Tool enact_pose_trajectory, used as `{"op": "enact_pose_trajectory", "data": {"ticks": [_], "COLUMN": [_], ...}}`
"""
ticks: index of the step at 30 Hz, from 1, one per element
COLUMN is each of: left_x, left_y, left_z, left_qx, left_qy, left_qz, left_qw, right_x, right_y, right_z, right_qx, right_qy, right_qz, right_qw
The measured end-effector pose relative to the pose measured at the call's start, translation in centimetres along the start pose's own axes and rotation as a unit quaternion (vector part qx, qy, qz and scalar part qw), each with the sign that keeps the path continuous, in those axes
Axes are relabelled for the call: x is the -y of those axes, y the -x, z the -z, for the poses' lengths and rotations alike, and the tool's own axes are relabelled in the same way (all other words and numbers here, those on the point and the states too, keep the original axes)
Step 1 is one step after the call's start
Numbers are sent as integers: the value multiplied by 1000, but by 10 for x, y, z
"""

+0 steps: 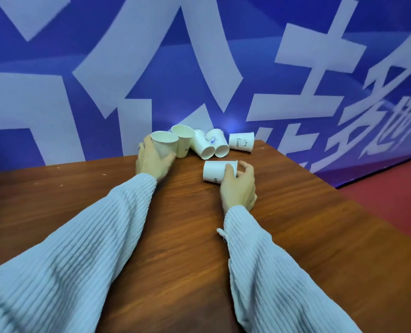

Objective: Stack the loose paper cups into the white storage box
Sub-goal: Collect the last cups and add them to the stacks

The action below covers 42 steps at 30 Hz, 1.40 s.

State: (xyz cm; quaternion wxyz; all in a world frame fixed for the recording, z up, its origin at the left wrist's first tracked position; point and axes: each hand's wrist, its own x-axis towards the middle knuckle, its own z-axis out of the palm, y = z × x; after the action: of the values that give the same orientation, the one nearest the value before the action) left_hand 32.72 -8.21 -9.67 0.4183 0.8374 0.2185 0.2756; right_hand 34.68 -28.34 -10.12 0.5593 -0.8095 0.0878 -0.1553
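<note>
Matt white paper cups point(220, 143) lie on a smooth, wood-grain table point(319, 224); sleeves point(79, 248) are ribbed knit.

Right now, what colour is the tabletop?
Reddish-brown wood grain on the tabletop, clearest in the head view.

Six white paper cups sit near the far edge: an upright cup point(165, 143) at the left, tilted a little, with a second open-topped cup point(183, 140) touching it just behind. Two cups lie on their sides, mouths toward us, the left one point(203, 146) touching the right one point(217, 143). Beside them lies a sideways cup printed "Bear" point(241, 142), and nearer, apart from the cluster, another printed cup on its side point(216, 172).
</note>
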Motion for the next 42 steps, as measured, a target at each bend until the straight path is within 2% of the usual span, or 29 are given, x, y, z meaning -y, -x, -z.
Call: {"op": "enact_pose_trajectory", "data": {"ticks": [5,8,16,20,24,28,30,32,34,39,42], "left_x": [-5,-11,-11,2,23,45,54,65,75,96,99], "left_y": [35,55,89,110,135,158,166,174,179,183,182], "left_z": [34,60,158,232,314,383,408,425,436,445,445], "left_qx": [24,35,-13,-84,-196,-299,-327,-334,-333,-311,-308], "left_qy": [-37,-39,-27,-19,-10,5,13,12,15,-1,-12], "left_qz": [-30,-48,-84,-77,-69,-45,-30,-18,-20,-9,-6], "left_qw": [999,998,996,993,978,953,945,942,942,951,951], "right_x": [6,18,77,119,163,206,221,226,226,230,237], "right_y": [27,45,125,176,236,292,314,328,334,335,337], "right_z": [16,22,5,-17,-47,-79,-95,-113,-128,-147,-150], "right_qx": [-1,19,126,192,270,325,348,339,322,355,412], "right_qy": [-47,-150,-250,-260,-228,-204,-174,-142,-100,1,116], "right_qz": [-19,-20,96,176,292,410,467,528,564,575,595], "right_qw": [999,988,955,930,889,828,794,766,754,737,681]}}
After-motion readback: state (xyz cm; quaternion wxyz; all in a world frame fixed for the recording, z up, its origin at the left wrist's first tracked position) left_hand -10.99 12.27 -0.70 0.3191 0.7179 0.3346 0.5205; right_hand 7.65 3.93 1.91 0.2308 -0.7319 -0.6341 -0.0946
